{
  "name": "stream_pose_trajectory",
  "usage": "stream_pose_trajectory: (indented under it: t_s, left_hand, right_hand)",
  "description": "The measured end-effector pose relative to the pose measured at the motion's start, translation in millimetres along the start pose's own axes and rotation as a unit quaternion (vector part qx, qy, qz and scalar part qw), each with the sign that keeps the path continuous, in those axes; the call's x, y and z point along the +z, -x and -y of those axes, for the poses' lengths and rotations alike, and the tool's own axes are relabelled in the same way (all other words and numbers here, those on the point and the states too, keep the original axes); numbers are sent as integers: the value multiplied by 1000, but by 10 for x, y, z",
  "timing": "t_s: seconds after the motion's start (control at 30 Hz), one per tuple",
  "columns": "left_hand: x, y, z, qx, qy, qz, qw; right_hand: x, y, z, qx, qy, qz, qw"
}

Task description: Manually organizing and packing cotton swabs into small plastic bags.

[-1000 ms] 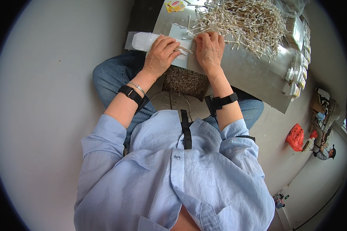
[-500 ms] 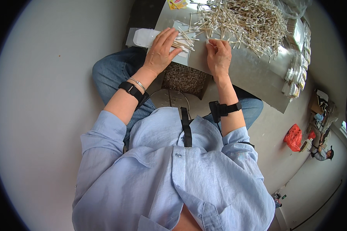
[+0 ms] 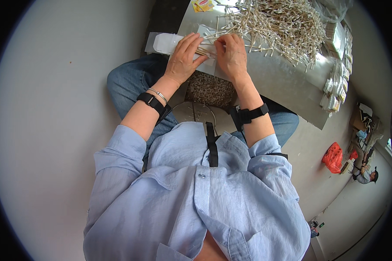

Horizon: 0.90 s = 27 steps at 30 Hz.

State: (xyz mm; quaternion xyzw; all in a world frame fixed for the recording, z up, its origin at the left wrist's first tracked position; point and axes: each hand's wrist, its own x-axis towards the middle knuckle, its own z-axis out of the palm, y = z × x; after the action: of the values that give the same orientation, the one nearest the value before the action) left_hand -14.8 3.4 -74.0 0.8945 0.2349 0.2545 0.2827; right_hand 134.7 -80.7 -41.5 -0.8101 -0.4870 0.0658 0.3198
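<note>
partly beneath left hand [image 3: 183,56], swabs [image 3: 203,52]

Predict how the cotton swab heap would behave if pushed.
The heap of cotton swabs would probably spread rather than move as one, since its pieces lie loose at many angles. Each is likely light, being a thin stick. They may slide easily on the shiny tabletop.

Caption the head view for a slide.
Left hand holding cotton swabs, right hand beside it, near a swab pile on a grey table.
</note>
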Motion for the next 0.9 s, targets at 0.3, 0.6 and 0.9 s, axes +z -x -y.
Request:
stream_pose_trajectory:
  t_s: [0.3, 0.6, 0.9]
  left_hand:
    - [-33, -10, -18, -10, 27, -11, 1000]
    - [-32, -8, -25, -7, 13, -5, 1000]
    - [-13, 6, 5, 0, 8, -11, 1000]
  right_hand:
    - [-509, 462, -28, -6, -6, 114, 993]
    - [-346, 294, -21, 25, 8, 81, 996]
    - [-186, -33, -302, 45, 68, -3, 997]
